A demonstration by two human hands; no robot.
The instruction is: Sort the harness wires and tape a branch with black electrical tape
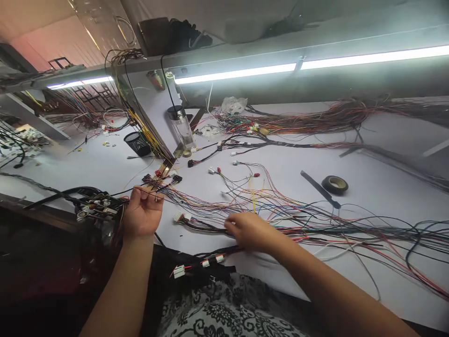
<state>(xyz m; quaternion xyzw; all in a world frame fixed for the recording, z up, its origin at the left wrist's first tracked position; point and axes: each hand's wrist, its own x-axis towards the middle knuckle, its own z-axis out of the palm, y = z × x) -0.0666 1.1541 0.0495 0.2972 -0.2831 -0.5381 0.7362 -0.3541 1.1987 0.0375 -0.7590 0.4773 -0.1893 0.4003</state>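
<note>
Head view, looking down across a white workbench (pixel 351 281) strewn with a loose wire harness (pixel 280 220).

Left hand (pixel 142 215) raised just off the bench, palm toward the camera, fingers curled shut on a few thin wires (pixel 164 192) pinched at the fingertips; probably lifted that way to pull those strands out of the tangle and keep them taut and readable. Just left of that hand, a dark cluster of connectors (pixel 94 206) on black cable, lying at the bench edge.

Right hand (pixel 247 229) lying low on the main run of the harness, fingers bent over the bundled wires and pressing or lightly gripping them; whether closed fully around the bundle, cannot tell. Likely placed there to hold the run flat while the other end is sorted. Near its fingertips, a white plug connector (pixel 178 216); further white connectors (pixel 178 271) toward the body, on a black-taped branch.

Well apart to the right, a roll of black tape (pixel 335 185) with a cut strip (pixel 319 188) laid beside it, within reach of the right arm. Farther back, a clear water bottle (pixel 182 126) standing upright and a black mesh cup (pixel 138 142). Above, a tube light (pixel 315 63) under a shelf, lighting the bench.
</note>
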